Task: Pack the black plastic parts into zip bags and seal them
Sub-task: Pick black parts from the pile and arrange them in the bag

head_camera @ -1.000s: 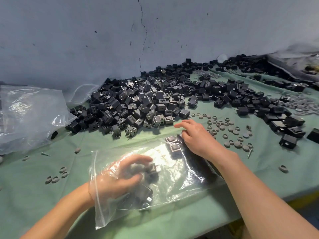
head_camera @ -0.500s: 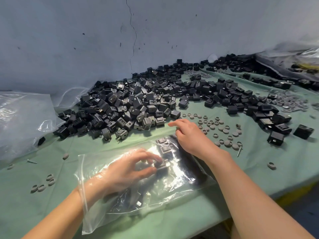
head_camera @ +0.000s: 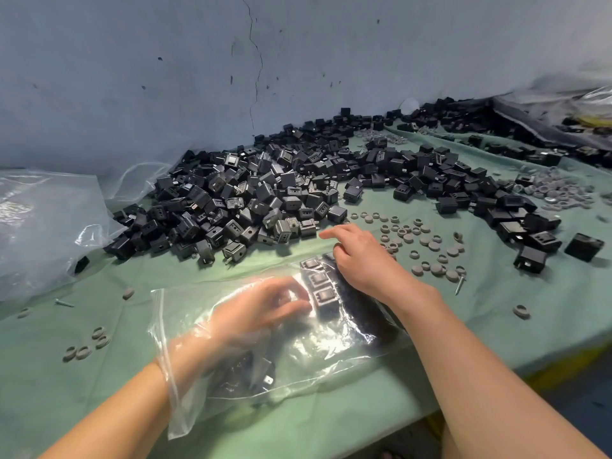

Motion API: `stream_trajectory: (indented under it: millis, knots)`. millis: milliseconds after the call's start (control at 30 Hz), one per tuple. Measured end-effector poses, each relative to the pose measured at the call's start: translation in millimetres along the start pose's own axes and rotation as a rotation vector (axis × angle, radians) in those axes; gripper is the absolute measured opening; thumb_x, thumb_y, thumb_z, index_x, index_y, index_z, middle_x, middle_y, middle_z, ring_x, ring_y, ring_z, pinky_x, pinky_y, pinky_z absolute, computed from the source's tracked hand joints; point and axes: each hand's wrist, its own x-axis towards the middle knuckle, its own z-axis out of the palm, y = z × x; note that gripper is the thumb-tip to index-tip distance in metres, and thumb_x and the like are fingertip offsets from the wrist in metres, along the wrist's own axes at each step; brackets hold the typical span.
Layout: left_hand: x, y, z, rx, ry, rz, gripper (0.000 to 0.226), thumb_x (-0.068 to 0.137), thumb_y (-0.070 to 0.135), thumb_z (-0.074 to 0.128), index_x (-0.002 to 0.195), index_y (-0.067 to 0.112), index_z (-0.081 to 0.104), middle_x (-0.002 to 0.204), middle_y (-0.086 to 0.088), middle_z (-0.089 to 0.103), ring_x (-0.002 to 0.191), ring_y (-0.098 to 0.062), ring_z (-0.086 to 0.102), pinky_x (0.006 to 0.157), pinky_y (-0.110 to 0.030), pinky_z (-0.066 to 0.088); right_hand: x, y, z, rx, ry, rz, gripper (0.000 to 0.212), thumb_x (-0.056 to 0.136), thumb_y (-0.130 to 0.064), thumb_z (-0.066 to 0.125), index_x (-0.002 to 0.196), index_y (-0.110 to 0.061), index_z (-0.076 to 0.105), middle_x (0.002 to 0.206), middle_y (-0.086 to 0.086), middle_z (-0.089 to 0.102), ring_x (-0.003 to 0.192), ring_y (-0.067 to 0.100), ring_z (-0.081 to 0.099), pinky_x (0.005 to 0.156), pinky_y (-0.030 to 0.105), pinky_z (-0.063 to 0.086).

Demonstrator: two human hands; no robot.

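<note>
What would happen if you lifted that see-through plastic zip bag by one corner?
The clear plastic zip bag would probably flop and sag; its film already wrinkles around the left hand inside. The black plastic parts would likely slide to the low end.

Soft, even, rather dim light with a cool bluish cast. Glare streaks the clear zip bag (head_camera: 298, 342) over the left hand (head_camera: 251, 313), which looks smeared with motion blur. Faint shadows lie just under the right hand (head_camera: 361, 260). Wide-angle bending and softness grow toward the edges, far from both hands.
</note>
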Motion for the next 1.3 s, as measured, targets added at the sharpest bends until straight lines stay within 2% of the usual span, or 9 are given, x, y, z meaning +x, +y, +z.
stream_trajectory:
  millis: [167, 300, 467, 567, 833, 967, 1033, 1167, 1300]
  knots:
    - [-32.2, -15.0, -21.5, -0.179, 0.104, 0.062, 0.007, 0.092, 0.007, 0.064, 0.095, 0.01, 0.07, 0.067, 0.008, 0.062, 0.063, 0.009, 0.06, 0.058, -0.009, 0.045, -7.1, -1.4, -0.8, -0.009, 0.002, -0.004, 0.043, 0.104, -0.017, 0.034, 0.142, -0.031, 0.047, 0.151, -0.006, 0.04, 0.14, 0.016, 0.031, 0.116, 0.037, 0.026]
    - [-73.2, -47.3, -45.4, -0.294, 0.004, -0.121, 0.025, 0.077, 0.041, 0.072, 0.098, 0.029, 0.075, 0.094, 0.006, 0.074, 0.075, -0.009, 0.071, 0.066, -0.021, 0.055, -11.7, -4.7, 0.2, -0.032, -0.012, -0.008, 0.043, 0.104, -0.017, 0.035, 0.142, -0.031, 0.047, 0.152, -0.007, 0.039, 0.142, 0.016, 0.03, 0.117, 0.038, 0.024]
    - [-90.1, -64.5, -45.2, -0.479, -0.234, -0.187, 0.038, 0.081, 0.042, 0.08, 0.118, 0.041, 0.069, 0.117, 0.01, 0.072, 0.105, -0.011, 0.07, 0.087, -0.017, 0.054, -16.3, -7.6, -0.1, -0.035, -0.006, -0.002, 0.041, 0.104, -0.017, 0.036, 0.141, -0.03, 0.049, 0.15, -0.007, 0.041, 0.14, 0.016, 0.031, 0.117, 0.038, 0.025]
    - [-85.9, -63.3, -40.0, -0.364, -0.253, -0.15, 0.046, 0.078, 0.053, 0.078, 0.121, 0.05, 0.063, 0.12, 0.023, 0.066, 0.112, 0.0, 0.064, 0.094, -0.022, 0.053, -18.2, -9.4, -1.1, -0.041, -0.016, -0.001, 0.04, 0.104, -0.017, 0.036, 0.14, -0.029, 0.049, 0.15, -0.007, 0.041, 0.14, 0.016, 0.031, 0.117, 0.038, 0.026]
    - [-68.9, -50.1, -24.0, 0.023, -0.102, 0.012, 0.03, 0.083, 0.058, 0.059, 0.111, 0.047, 0.058, 0.107, 0.024, 0.057, 0.088, 0.011, 0.06, 0.082, -0.012, 0.05, -19.0, -6.7, -14.7, -0.007, 0.03, 0.048, 0.04, 0.104, -0.015, 0.035, 0.141, -0.024, 0.05, 0.147, -0.003, 0.045, 0.138, 0.017, 0.036, 0.119, 0.04, 0.027]
    - [-58.7, -27.3, -23.3, 0.075, -0.025, 0.002, 0.066, 0.082, 0.071, 0.033, 0.103, 0.02, 0.068, 0.095, 0.005, 0.065, 0.086, -0.009, 0.064, 0.079, -0.022, 0.052, -19.7, -6.3, -12.3, -0.014, 0.004, 0.057, 0.04, 0.104, -0.016, 0.037, 0.142, -0.026, 0.049, 0.148, -0.004, 0.044, 0.139, 0.017, 0.035, 0.12, 0.041, 0.026]
    - [-54.0, -19.5, -18.7, 0.027, -0.017, -0.014, 0.06, 0.092, 0.061, 0.032, 0.094, 0.016, 0.071, 0.087, 0.001, 0.068, 0.079, -0.014, 0.066, 0.073, -0.026, 0.054, -19.1, -6.4, -10.3, -0.015, -0.005, 0.054, 0.041, 0.104, -0.017, 0.037, 0.142, -0.028, 0.049, 0.15, -0.005, 0.043, 0.141, 0.017, 0.033, 0.121, 0.042, 0.025]
    - [-46.4, -9.8, -5.2, -0.085, -0.027, -0.107, 0.047, 0.103, 0.042, 0.037, 0.086, 0.018, 0.073, 0.07, 0.018, 0.072, 0.068, 0.012, 0.064, 0.067, -0.002, 0.045, -16.5, -4.5, -9.5, -0.01, -0.009, 0.041, 0.041, 0.104, -0.017, 0.037, 0.142, -0.028, 0.048, 0.15, -0.005, 0.043, 0.141, 0.016, 0.032, 0.121, 0.042, 0.024]
    - [-51.0, -23.5, -18.3, 0.035, 0.047, 0.031, 0.034, 0.096, 0.048, 0.046, 0.089, 0.021, 0.065, 0.073, 0.003, 0.065, 0.064, -0.008, 0.062, 0.064, -0.022, 0.053, -13.5, -1.7, -12.1, 0.001, -0.009, 0.048, 0.041, 0.104, -0.017, 0.035, 0.141, -0.028, 0.049, 0.15, -0.005, 0.042, 0.141, 0.016, 0.033, 0.12, 0.043, 0.026]
